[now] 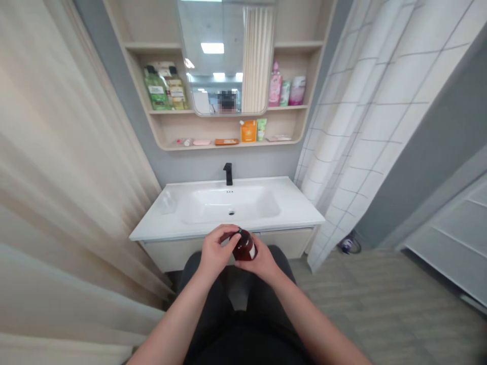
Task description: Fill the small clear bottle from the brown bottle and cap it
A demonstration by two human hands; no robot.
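A dark reddish-brown bottle with a white label on its right side is between my hands, in front of the vanity's front edge and above my lap. My right hand is wrapped round its body from the right and below. At the bottle's dark top, my left hand is closed, with thumb and fingers on the cap. The fingers partly cover the cap, so I cannot make out whether it is loose.
Ahead is a white sink with a black faucet. A clear cup stands on the counter's left. Above, a shelf unit with a mirror holds several toiletries. Curtains hang on both sides.
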